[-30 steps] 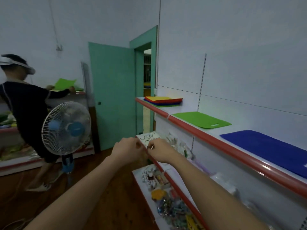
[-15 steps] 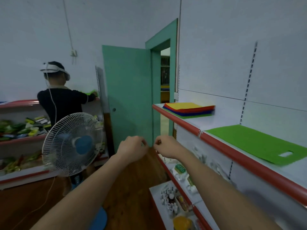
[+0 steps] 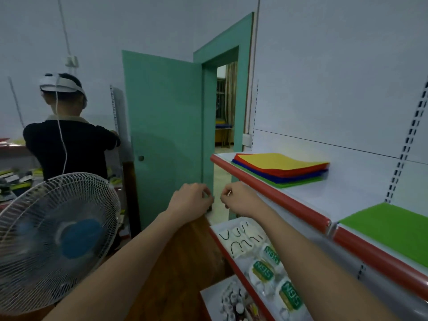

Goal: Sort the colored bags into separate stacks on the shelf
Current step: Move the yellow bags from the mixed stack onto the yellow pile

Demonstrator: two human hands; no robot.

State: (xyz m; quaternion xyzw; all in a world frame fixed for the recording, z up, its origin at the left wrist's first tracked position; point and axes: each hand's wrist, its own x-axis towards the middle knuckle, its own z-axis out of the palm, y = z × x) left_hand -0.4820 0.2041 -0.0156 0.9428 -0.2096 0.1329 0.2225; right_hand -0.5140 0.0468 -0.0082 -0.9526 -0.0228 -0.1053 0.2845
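Left hand (image 3: 193,200): hovering beside the shelf (image 3: 273,193); fingers curling in, holding nothing
Right hand (image 3: 238,200): hovering just beside the left; fingers curling, pinching something tiny, unidentifiable
Bags (image 3: 281,169): mixed stack lying at the shelf's far end
Green bag (image 3: 393,228): lying flat, apart, nearer

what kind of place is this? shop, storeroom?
Most likely a small shop, or a room set up as one. Red-edged retail shelving runs along the wall on slotted uprights, packaged goods fill the lower shelf, and a second person faces another stocked shelf across the room.
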